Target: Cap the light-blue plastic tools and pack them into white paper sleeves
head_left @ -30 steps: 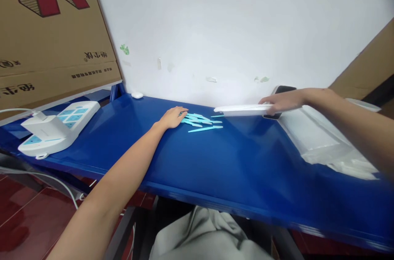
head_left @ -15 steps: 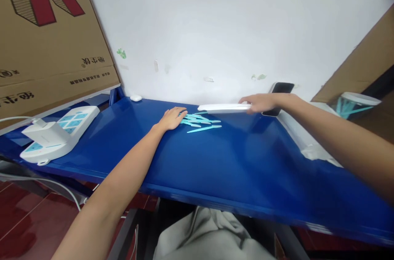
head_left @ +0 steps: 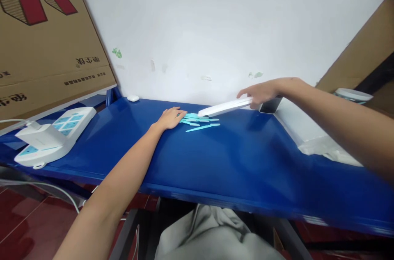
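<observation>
My left hand lies flat on the blue table, fingers stretched out, its fingertips at the left end of a loose pile of turquoise eyebrow razors. One razor lies a little apart at the front of the pile. In my right hand is a thin, flat white object, like a shallow tray or lid seen edge-on. My fingers close on its right end. It slants down to the left, with its low end above or against the pile; I cannot tell whether it touches.
A power strip with a white charger stands on the table at left. A small white case lies by the wall. A phone, white wrapping and a round-rimmed container are at right, partly behind my arm.
My right hand has raised its end of the white object, so it has gone from nearly level to slanting down leftward. My left hand stays on the razors. The view has shifted slightly.
</observation>
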A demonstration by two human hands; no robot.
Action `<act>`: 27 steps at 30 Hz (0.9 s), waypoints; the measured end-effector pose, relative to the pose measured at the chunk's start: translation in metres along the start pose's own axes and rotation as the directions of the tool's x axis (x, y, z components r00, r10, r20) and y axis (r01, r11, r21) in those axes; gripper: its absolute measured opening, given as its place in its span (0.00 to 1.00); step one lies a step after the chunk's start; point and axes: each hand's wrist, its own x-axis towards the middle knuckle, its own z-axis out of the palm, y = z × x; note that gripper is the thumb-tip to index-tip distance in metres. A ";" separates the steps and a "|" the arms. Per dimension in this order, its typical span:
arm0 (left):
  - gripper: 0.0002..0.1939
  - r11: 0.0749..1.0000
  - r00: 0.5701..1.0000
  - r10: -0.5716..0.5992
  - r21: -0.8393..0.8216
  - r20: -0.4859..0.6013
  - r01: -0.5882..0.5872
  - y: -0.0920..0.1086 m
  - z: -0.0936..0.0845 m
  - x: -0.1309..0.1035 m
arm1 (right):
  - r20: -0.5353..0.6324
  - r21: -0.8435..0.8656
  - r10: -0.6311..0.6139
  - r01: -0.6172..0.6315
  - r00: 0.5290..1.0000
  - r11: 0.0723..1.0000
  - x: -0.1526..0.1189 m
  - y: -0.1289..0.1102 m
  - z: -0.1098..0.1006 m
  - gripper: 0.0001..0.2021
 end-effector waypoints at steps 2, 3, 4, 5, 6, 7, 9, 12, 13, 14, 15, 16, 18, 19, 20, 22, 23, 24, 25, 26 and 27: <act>0.32 1.000 1.000 0.005 -0.001 0.000 -0.005 -0.001 0.000 0.001 | 0.021 -0.009 0.018 -0.018 1.000 1.000 -0.007 0.014 0.005 0.34; 0.32 1.000 1.000 0.007 -0.001 -0.007 -0.007 -0.002 0.001 0.002 | 0.022 -0.007 0.018 -0.018 1.000 1.000 -0.011 0.022 0.007 0.33; 0.32 1.000 1.000 0.010 -0.002 -0.015 -0.010 -0.004 0.003 0.003 | 0.013 0.001 0.017 -0.017 1.000 1.000 -0.014 0.029 0.008 0.33; 0.32 1.000 1.000 0.012 -0.006 -0.025 -0.012 -0.006 0.004 0.004 | -0.011 0.017 0.011 -0.011 1.000 1.000 -0.018 0.037 0.009 0.33; 0.32 1.000 0.999 0.014 -0.012 -0.036 -0.014 -0.008 0.006 0.005 | -0.054 0.038 0.003 -0.001 0.999 0.999 -0.021 0.043 0.010 0.33; 0.32 1.000 0.999 0.016 -0.021 -0.049 -0.017 -0.009 0.007 0.006 | -0.111 0.061 -0.011 0.017 0.994 0.998 -0.024 0.048 0.011 0.34; 0.31 0.999 0.995 0.009 -0.042 -0.098 -0.013 -0.011 0.007 0.005 | -0.219 0.109 -0.050 0.076 0.974 0.991 -0.030 0.050 0.014 0.35; 0.30 1.000 0.970 -0.008 -0.030 -0.244 0.000 -0.002 -0.002 -0.001 | -0.409 0.195 -0.082 0.175 0.909 0.965 -0.037 0.035 0.034 0.35; 0.29 1.000 0.955 0.019 -0.005 -0.295 -0.021 0.005 -0.006 -0.004 | -0.509 0.227 -0.075 0.218 0.858 0.949 -0.038 0.026 0.046 0.34; 0.28 0.998 0.937 0.066 0.024 -0.342 -0.062 0.016 -0.010 -0.007 | -0.637 0.252 -0.047 0.266 0.769 0.931 -0.039 0.015 0.061 0.33; 0.29 0.989 0.920 0.149 0.054 -0.364 -0.139 0.029 -0.014 -0.011 | -0.754 0.271 0.001 0.309 0.657 0.911 -0.039 0.004 0.079 0.31; 0.30 0.971 0.896 0.238 0.055 -0.374 -0.234 0.044 -0.016 -0.015 | -0.841 0.277 0.041 0.363 0.540 0.890 -0.038 -0.007 0.098 0.29; 0.41 0.901 0.837 0.392 -0.023 -0.382 -0.432 0.080 -0.014 -0.022 | -0.905 0.236 0.010 0.483 0.425 0.843 -0.033 -0.026 0.136 0.27; 0.47 0.843 0.794 0.462 -0.081 -0.395 -0.531 0.098 -0.011 -0.025 | -0.921 0.198 -0.041 0.554 0.388 0.808 -0.029 -0.033 0.152 0.28; 0.50 0.769 0.742 0.528 -0.138 -0.412 -0.624 0.116 -0.006 -0.029 | -0.916 0.193 -0.082 0.610 0.393 0.769 -0.026 -0.039 0.166 0.29; 0.51 0.651 0.666 0.615 -0.205 -0.421 -0.731 0.146 0.005 -0.035 | -0.883 0.229 -0.135 0.664 0.449 0.711 -0.019 -0.048 0.185 0.27; 0.51 0.607 0.636 0.642 -0.223 -0.429 -0.763 0.157 0.011 -0.039 | -0.857 0.276 -0.141 0.673 0.496 0.686 -0.017 -0.050 0.190 0.26; 0.50 0.567 0.607 0.668 -0.233 -0.431 -0.790 0.166 0.015 -0.042 | -0.826 0.327 -0.143 0.670 0.545 0.666 -0.015 -0.051 0.193 0.25; 0.49 0.542 0.588 0.684 -0.238 -0.432 -0.806 0.172 0.019 -0.045 | -0.794 0.373 -0.142 0.659 0.590 0.653 -0.014 -0.052 0.194 0.25; 0.48 0.525 0.575 0.693 -0.243 -0.434 -0.816 0.175 0.021 -0.048 | -0.768 0.409 -0.138 0.644 0.626 0.647 -0.014 -0.053 0.194 0.26; 0.47 0.517 0.571 0.695 -0.248 -0.438 -0.819 0.175 0.022 -0.049 | -0.751 0.427 -0.134 0.631 0.646 0.647 -0.013 -0.053 0.195 0.27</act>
